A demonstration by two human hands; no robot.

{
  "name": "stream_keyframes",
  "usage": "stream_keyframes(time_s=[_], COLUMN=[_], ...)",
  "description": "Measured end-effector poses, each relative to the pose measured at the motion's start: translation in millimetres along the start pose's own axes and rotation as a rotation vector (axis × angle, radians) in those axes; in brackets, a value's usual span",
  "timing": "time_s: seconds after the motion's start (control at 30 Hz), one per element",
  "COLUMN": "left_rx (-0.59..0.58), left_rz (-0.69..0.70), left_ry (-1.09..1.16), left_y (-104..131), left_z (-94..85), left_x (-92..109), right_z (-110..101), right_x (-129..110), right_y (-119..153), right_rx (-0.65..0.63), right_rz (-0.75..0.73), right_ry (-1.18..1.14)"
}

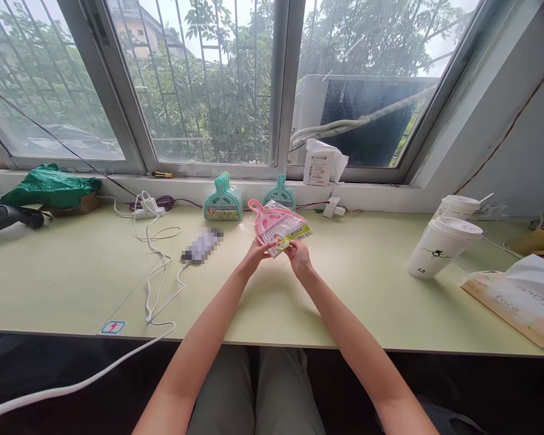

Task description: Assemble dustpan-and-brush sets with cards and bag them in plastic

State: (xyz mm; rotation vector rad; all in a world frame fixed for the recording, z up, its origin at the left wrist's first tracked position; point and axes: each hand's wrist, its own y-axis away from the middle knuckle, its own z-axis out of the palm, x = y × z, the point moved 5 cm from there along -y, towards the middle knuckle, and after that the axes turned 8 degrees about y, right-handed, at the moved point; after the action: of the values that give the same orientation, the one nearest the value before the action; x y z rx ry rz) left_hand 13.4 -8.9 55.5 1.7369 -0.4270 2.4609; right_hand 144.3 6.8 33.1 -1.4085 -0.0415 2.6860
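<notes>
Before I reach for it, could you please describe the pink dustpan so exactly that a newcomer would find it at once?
Start from the long pale-green table under the window. Over its middle, the left hand and right hand hold the wrapped pink dustpan, with pale brush bristles and a yellow-green label. The dustpans standing behind it are teal.

Some fingers of the left hand [257, 252] and right hand [300, 256] are hidden by the pink dustpan set [274, 225], whose fine label print is too small to be read. The lower part of the teal dustpan [280, 193] is covered by it, and the rear cup [456, 206] by the front cup [442, 246]. The pixelated object [203, 246] is blurred, while the black item [14, 219] is cut off at the left edge.
</notes>
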Motion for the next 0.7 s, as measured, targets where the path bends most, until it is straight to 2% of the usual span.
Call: stream_keyframes(time_s=[0.23,0.53,0.7], left_rx=[-0.027,-0.077,-0.050], left_rz=[0.002,-0.046,-0.035], left_ry=[0.005,-0.094,-0.035], left_y=[0.0,3.9,5.0], left_z=[-5.7,7.9,5.5], left_x=[0.4,-1.5,2.3], right_z=[0.4,-14.6,-9.6], right_x=[4.3,1.1,-8.1], right_y=[-3.6,-8.6,-9.7], right_rx=[-0.092,0.020,-0.087], right_rz=[0.034,0.011,0.005], right_ry=[0.062,0.126,0.152])
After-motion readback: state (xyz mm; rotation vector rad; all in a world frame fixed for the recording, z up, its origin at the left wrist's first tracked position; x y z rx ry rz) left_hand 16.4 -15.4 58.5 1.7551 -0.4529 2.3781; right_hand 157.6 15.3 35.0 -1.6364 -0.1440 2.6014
